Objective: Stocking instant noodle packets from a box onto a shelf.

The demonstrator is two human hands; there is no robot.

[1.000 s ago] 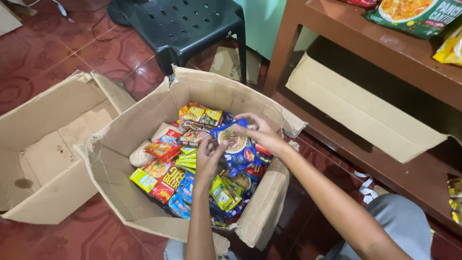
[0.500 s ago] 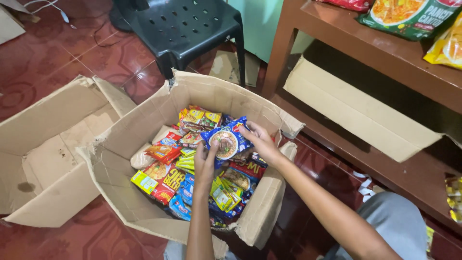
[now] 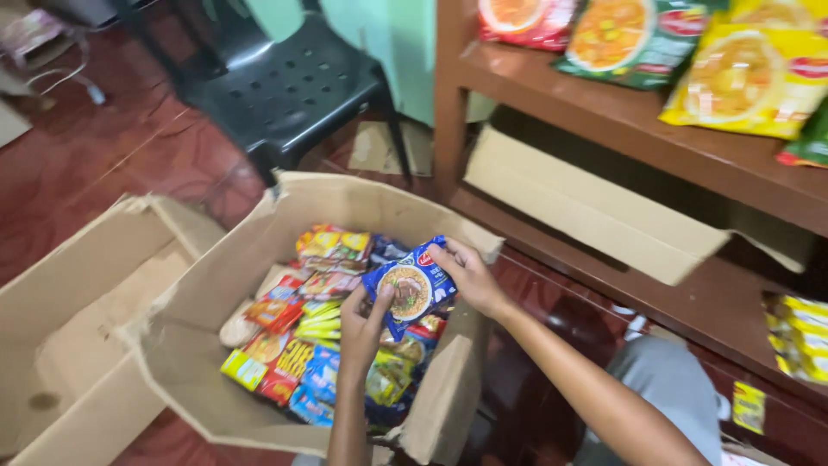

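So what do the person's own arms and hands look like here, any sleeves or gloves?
Both are bare: the left hand and right hand wear no gloves, and no rings or watch show. Neither forearm has a sleeve as far as the frame reaches. Grey clothing shows at the lower right.

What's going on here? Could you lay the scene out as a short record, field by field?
Left hand: grips the lower left edge of a blue noodle packet
Right hand: grips the same packet's upper right edge
Packet position: lifted just above the other packets
Box below: open cardboard box filled with colourful snack packets
Beside it: second cardboard box, on the left
Shelf: wooden shelf with large packets on top, a flat cardboard box beneath
Behind: black plastic chair
Floor: red tiles
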